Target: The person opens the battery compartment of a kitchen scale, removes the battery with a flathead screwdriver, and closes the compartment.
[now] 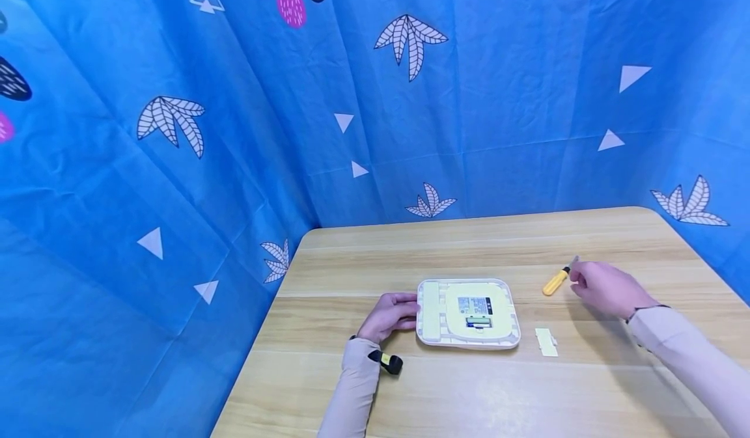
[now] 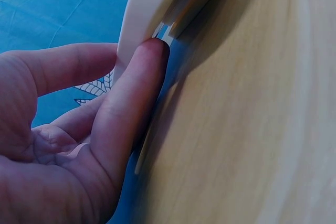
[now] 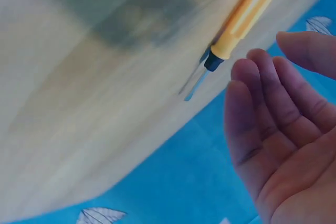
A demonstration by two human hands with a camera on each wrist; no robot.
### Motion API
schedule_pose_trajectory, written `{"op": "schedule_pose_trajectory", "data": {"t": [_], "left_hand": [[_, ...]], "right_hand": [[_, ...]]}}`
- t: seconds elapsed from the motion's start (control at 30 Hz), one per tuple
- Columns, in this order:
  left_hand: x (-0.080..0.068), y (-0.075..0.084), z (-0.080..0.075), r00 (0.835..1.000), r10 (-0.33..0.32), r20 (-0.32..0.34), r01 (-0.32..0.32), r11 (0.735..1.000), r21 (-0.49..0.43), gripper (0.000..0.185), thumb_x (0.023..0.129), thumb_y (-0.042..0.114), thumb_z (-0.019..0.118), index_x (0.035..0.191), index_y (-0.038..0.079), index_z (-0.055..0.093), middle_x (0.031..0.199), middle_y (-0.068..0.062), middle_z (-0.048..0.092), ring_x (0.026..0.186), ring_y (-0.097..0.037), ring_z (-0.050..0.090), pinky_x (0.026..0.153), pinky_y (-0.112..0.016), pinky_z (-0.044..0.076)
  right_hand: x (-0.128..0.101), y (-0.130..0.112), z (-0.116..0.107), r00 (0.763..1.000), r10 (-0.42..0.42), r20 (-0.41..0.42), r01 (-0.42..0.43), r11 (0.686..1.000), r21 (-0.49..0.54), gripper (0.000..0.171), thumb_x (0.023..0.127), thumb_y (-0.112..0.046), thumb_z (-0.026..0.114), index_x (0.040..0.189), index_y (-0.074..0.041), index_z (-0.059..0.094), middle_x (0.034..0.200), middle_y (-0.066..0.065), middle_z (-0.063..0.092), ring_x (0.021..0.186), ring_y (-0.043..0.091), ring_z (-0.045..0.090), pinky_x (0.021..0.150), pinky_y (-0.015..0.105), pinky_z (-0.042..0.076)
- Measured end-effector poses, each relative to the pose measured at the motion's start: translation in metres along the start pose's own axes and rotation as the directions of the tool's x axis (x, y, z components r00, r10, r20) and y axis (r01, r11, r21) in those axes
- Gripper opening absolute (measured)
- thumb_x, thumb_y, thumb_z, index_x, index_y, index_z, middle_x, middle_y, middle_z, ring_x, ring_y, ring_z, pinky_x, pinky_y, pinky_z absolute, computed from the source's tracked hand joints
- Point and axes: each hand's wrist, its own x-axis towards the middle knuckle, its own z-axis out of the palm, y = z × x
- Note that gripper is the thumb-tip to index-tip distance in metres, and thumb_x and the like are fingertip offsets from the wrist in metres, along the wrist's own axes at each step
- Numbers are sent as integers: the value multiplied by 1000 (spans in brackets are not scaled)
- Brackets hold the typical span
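Note:
A flat white device (image 1: 436, 342) with rounded corners lies underside up on the table, its battery compartment uncovered and a green battery (image 1: 478, 321) inside. My left hand (image 1: 391, 316) pinches its left edge between thumb and fingers; in the left wrist view the white edge (image 2: 139, 19) sits between them. Farther right lies a screwdriver (image 1: 555, 282) with a yellow handle. My right hand (image 1: 609, 288) hovers beside its metal shaft. The right wrist view shows this hand's fingers (image 3: 244, 124) loosely curved and apart from the screwdriver, holding nothing.
A small pale battery cover (image 1: 547, 342) lies between the device and my right forearm. The wooden table (image 1: 457, 399) has a rounded far corner at the right. Blue patterned curtains (image 1: 498, 99) hang along its back and left sides.

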Motion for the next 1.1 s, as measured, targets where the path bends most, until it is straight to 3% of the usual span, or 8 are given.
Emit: {"op": "schedule_pose_trajectory", "data": {"t": [0.17,0.3,0.57,0.77,1.1], "left_hand": [[-1,0,0,1000,-1,2,1,1000,-6,44,95,3,69,136,-10,59,121,-21,73,97,-22,76,86,-33,68],[-1,0,1,1000,-3,2,3,1000,-7,44,95,1,69,136,-10,59,122,-21,73,97,-22,76,86,-33,68],[-2,1,1,1000,-10,0,10,1000,-16,43,95,2,69,136,-9,59,120,-19,74,97,-22,76,88,-33,67],[-3,2,1,1000,0,8,0,1000,-4,44,95,1,68,136,-11,58,123,-22,72,97,-22,76,87,-33,67],[-4,3,2,1000,3,16,-3,1000,-2,44,96,0,67,137,-11,58,123,-24,72,98,-24,77,89,-35,67]], "right_hand": [[11,-3,7,997,-79,-24,76,992,-99,10,82,0,74,87,-6,69,80,1,65,70,16,55,56,33,51],[17,-2,16,989,-141,-37,132,974,-182,18,78,7,73,91,-5,70,87,7,68,78,25,65,65,45,61],[21,-1,31,977,-212,-36,188,923,-337,31,76,16,67,100,-3,72,102,20,70,94,42,67,79,59,62],[24,-1,39,966,-257,-25,227,891,-393,31,73,16,73,93,-6,73,92,12,68,85,34,65,74,56,63],[30,-3,50,952,-300,-62,246,869,-429,23,73,9,79,83,-10,73,84,7,65,80,28,62,68,48,64]]}}
